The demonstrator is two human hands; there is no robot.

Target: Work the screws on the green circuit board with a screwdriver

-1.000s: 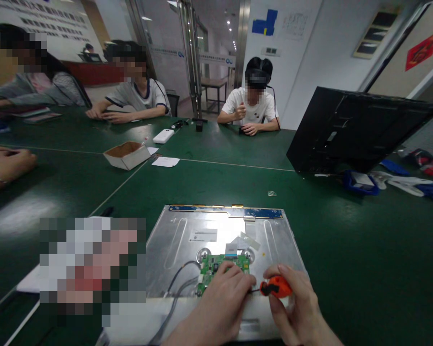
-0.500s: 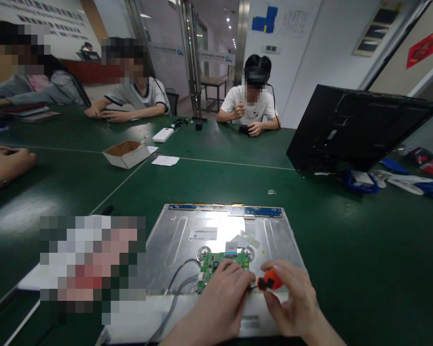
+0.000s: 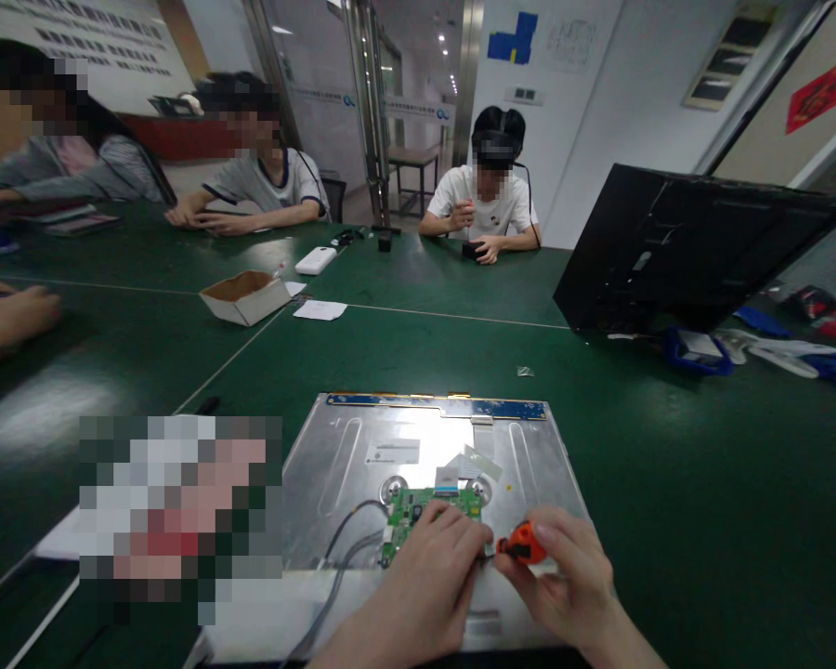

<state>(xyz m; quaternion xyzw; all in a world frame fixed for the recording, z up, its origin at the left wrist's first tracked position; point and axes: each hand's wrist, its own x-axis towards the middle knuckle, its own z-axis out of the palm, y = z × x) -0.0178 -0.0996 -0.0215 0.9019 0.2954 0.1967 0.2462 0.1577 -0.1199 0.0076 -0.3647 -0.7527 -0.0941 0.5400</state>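
Observation:
An orange and black screwdriver [image 3: 522, 543] lies nearly level in my right hand [image 3: 571, 576], its handle pinched between thumb and fingers. The thin shaft points left and disappears under the fingers of my left hand [image 3: 438, 576], which are closed around it over the green circuit board [image 3: 404, 511]; the tip is hidden. That board sits on the silvery metal back of a flat display panel [image 3: 529, 465]. A ribbon cable [image 3: 447, 478] leaves its upper edge, and grey cables [image 3: 345, 567] run from its left side.
Right of the panel, a large black screen housing [image 3: 689, 251] leans on the green table [image 3: 683, 465]. A blue tray [image 3: 697, 353] and gloves [image 3: 808, 358] lie beside it. Farther left stands an open paper box [image 3: 243, 302]. Several people sit around the table.
My right fingers have shifted around the screwdriver handle, which has turned slightly; the thumb now presses against it from below. My left hand stays in place.

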